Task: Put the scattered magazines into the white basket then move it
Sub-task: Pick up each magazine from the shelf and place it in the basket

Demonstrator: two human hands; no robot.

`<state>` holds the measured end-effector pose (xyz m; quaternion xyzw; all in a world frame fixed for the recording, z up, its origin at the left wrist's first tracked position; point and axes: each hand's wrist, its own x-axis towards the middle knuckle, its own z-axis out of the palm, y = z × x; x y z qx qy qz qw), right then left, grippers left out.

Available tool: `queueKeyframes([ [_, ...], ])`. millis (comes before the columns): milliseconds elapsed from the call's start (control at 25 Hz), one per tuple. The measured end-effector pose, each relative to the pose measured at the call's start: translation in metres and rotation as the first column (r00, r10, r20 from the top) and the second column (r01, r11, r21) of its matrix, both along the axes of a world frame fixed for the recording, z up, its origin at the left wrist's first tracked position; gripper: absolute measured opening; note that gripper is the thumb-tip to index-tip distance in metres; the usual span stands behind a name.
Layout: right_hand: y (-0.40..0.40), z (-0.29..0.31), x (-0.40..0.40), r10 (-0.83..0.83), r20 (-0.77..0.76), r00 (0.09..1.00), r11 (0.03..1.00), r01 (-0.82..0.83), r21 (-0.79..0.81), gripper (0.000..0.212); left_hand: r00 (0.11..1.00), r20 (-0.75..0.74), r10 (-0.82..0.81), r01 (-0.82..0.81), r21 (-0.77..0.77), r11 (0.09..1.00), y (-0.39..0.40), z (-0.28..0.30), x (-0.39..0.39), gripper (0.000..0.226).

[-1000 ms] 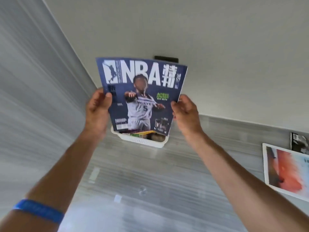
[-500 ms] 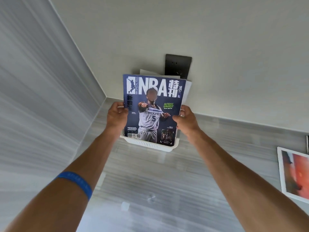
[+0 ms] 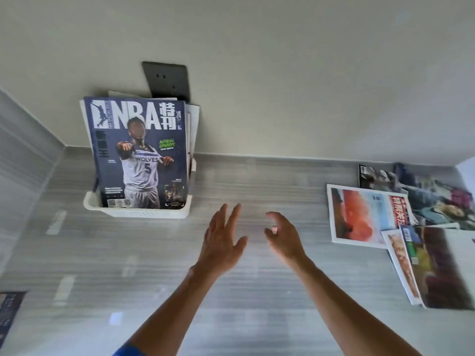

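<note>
Soft, even daylight; pale glare patches on the grey striped surface (image 3: pixel 257 291); slight motion blur, wide-angle bending at edges.

- Both bare forearms are extended forward from the bottom edge of the view and converge toward the middle.
- The left hand (image 3: pixel 223 242) is held open with its back toward the camera, the fingers straight and pointed up and away, the thumb spread out to the right.
- The right hand (image 3: pixel 284 238) is held just beside it, apart from it, with the fingers loosely curled and the thumb turned toward the left hand.
- Nothing is held in either hand; no contact with anything is seen.
- A blue band (image 3: pixel 127 350) is worn on the left forearm, and only part of it is shown at the bottom edge.
</note>
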<state>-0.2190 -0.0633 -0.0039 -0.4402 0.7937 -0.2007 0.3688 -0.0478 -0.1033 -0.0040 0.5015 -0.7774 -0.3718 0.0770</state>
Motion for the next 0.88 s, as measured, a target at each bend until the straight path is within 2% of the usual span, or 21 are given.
queueKeyframes([
  [80,0.035,-0.010,-0.050,-0.005,-0.170,0.985,0.999,0.014,0.050,0.050,0.959,0.276,-0.069,0.026,0.155,0.988,0.017,-0.029,-0.021,0.076],
  [120,0.049,-0.013,-0.074,0.009,-0.243,0.970,0.997,0.009,0.072,0.051,0.924,0.372,-0.085,0.018,0.179,0.984,0.025,-0.040,-0.026,0.083],
  [240,0.064,-0.021,-0.134,0.109,-0.475,0.873,0.983,-0.024,0.182,0.058,0.832,0.535,-0.148,0.061,0.176,0.982,0.035,-0.058,-0.029,0.105],
  [280,0.064,-0.026,-0.150,0.123,-0.507,0.853,0.973,-0.004,0.229,0.069,0.822,0.547,-0.158,0.074,0.173,0.982,0.034,-0.061,-0.030,0.108],
  [360,0.062,-0.040,-0.169,0.094,-0.469,0.878,0.950,0.061,0.305,0.089,0.819,0.551,-0.160,0.085,0.158,0.984,0.035,-0.062,-0.030,0.111],
  [480,0.066,-0.059,-0.166,0.163,-0.477,0.864,0.952,-0.010,0.306,0.099,0.788,0.584,-0.192,0.106,0.179,0.978,0.031,-0.058,-0.033,0.113],
  [560,0.081,-0.059,-0.152,0.258,-0.528,0.809,0.953,-0.125,0.275,0.094,0.754,0.608,-0.249,0.130,0.233,0.964,0.024,-0.052,-0.034,0.113],
  [640,0.102,-0.056,-0.134,0.314,-0.518,0.795,0.945,-0.210,0.250,0.088,0.758,0.600,-0.255,0.150,0.219,0.964,0.013,-0.041,-0.033,0.099],
  [760,0.127,-0.045,-0.095,0.418,-0.437,0.797,0.908,-0.353,0.225,0.078,0.864,0.488,-0.126,0.050,0.166,0.985,-0.003,-0.023,-0.026,0.062],
  [880,0.147,-0.034,-0.057,0.543,-0.341,0.768,0.839,-0.512,0.183,0.064,0.912,0.406,0.055,-0.135,0.171,0.976,0.007,-0.020,-0.029,0.051],
])
